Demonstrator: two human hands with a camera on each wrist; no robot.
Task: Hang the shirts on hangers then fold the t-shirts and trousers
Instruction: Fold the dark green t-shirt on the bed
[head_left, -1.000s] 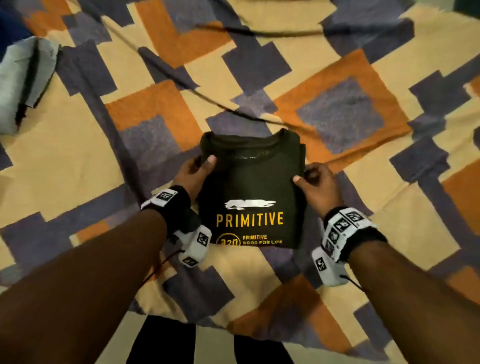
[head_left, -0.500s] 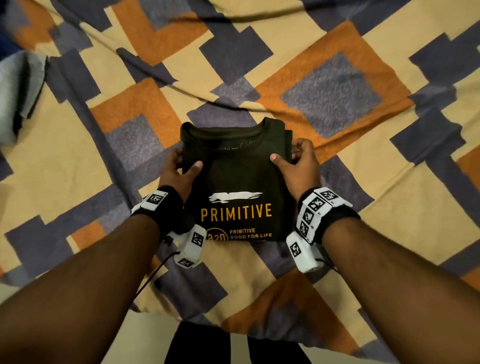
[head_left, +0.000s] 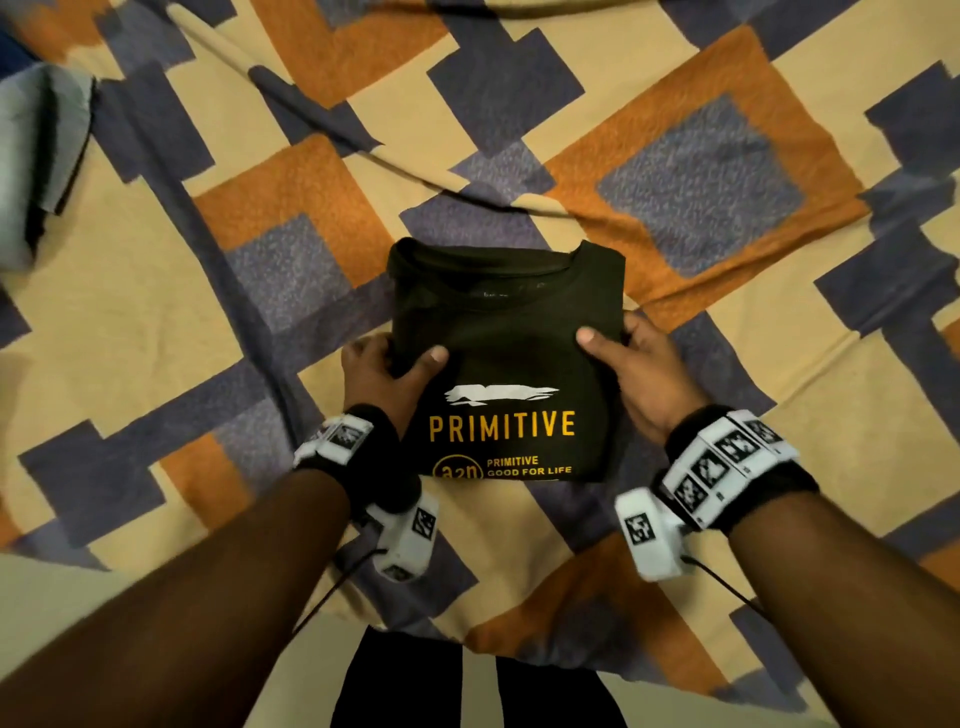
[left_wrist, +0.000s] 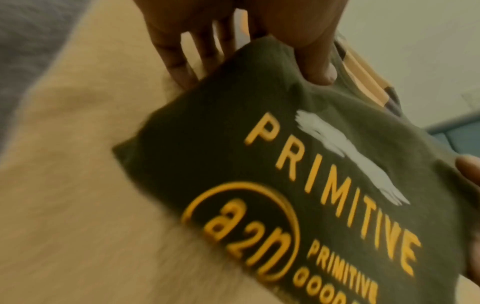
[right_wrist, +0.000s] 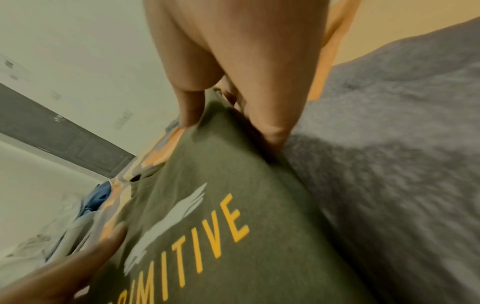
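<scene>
A dark olive t-shirt (head_left: 506, 332) printed with "PRIMITIVE" in yellow is folded into a neat rectangle over the patterned bedspread (head_left: 156, 322). My left hand (head_left: 387, 366) pinches its left edge, thumb on top and fingers underneath. My right hand (head_left: 631, 358) pinches the right edge the same way. In the left wrist view the thumb presses into the t-shirt (left_wrist: 285, 164) while the fingers (left_wrist: 176, 57) go under its edge. The right wrist view shows my thumb and fingers clamped on the t-shirt (right_wrist: 233, 205) at its side fold.
A grey folded garment (head_left: 36, 156) lies at the bedspread's left edge. A long crease (head_left: 415, 171) runs across the bedspread beyond the t-shirt. Blue clothing (right_wrist: 98, 197) sits far back on the bed. My dark trouser legs (head_left: 405, 680) stand at the near bed edge.
Both hands have slid up the t-shirt's sides and taken hold, thumbs now further in on top. The folded t-shirt has come a little nearer to me.
</scene>
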